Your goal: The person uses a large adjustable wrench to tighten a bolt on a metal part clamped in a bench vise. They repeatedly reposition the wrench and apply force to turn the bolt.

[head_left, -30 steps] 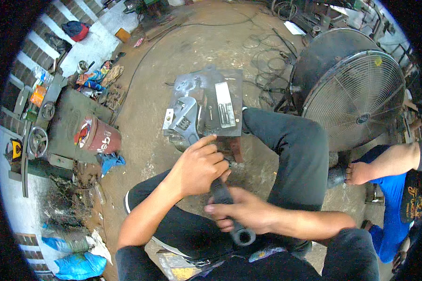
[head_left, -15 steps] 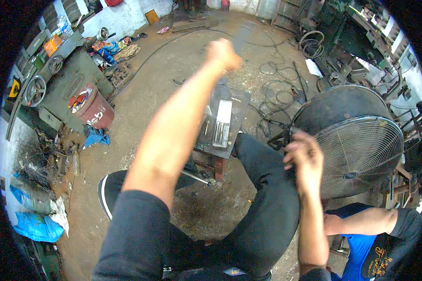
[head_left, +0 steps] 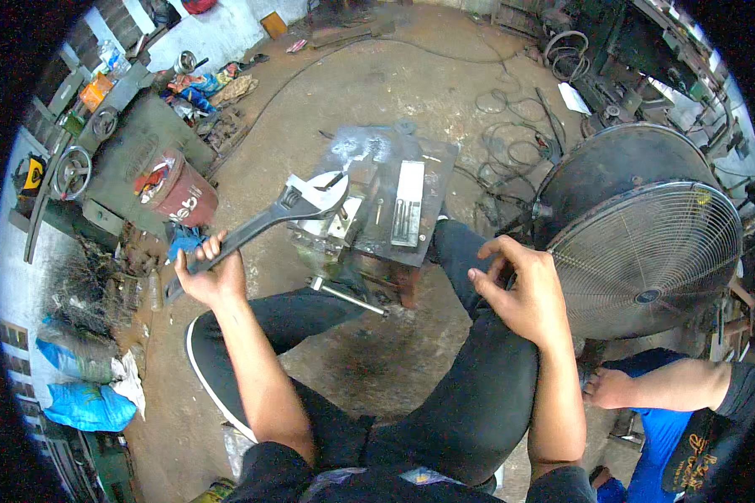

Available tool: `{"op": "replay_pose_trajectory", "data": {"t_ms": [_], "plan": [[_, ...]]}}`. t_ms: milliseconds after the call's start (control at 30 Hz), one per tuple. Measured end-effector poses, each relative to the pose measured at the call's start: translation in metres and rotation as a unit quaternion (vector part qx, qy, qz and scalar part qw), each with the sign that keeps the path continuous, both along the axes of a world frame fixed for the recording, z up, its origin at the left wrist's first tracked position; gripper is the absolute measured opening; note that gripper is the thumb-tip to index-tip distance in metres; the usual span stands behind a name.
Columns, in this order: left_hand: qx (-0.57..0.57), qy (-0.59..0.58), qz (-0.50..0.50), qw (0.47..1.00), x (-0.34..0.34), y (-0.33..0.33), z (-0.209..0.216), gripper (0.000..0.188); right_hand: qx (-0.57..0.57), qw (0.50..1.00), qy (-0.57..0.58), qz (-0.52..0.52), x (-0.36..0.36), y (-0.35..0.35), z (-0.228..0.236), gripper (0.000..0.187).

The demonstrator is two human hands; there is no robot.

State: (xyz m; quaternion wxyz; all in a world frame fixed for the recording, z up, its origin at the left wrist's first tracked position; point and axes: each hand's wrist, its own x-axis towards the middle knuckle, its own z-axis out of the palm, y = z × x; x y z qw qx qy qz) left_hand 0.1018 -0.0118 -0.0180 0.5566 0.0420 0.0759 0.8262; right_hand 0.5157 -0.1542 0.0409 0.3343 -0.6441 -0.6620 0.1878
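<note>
head view: left hand (head_left: 212, 275) is closed around the handle of a large adjustable wrench (head_left: 264, 220). its long axis runs from lower left up to the right, head pointing right over the near-left edge of a small metal stand (head_left: 428, 210). right hand (head_left: 524, 289) hovers empty, fingers loosely spread, above the right knee, just beside a big round fan (head_left: 646, 251). bare concrete floor (head_left: 369, 360) lies open between the legs; a red bucket (head_left: 180, 189) and clutter crowd the left.
</note>
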Motion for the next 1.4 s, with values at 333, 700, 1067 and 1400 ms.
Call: {"op": "replay_pose_trajectory", "data": {"t_ms": [333, 700, 1067, 1400], "plan": [[0.279, 0.563, -0.003, 0.778, 0.025, -0.101, 0.049, 0.033, 0.035, 0.998, -0.025, -0.039, -0.005, -0.012, 0.001, 0.019], [0.511, 0.814, 0.002, 0.278, 0.189, -0.116, 0.080, 0.015, 0.189, 0.961, 0.123, -0.159, 0.008, -0.013, -0.014, 0.011], [-0.006, 0.963, 0.079, 0.257, 0.300, 0.211, 0.132, 0.050, 0.269, 0.803, 0.476, -0.240, 0.044, -0.030, -0.041, 0.015], [-0.266, 0.286, -0.171, 0.905, -0.006, 0.210, -0.003, 0.017, 0.268, 0.784, 0.521, -0.203, 0.055, -0.032, -0.039, 0.015]]}}
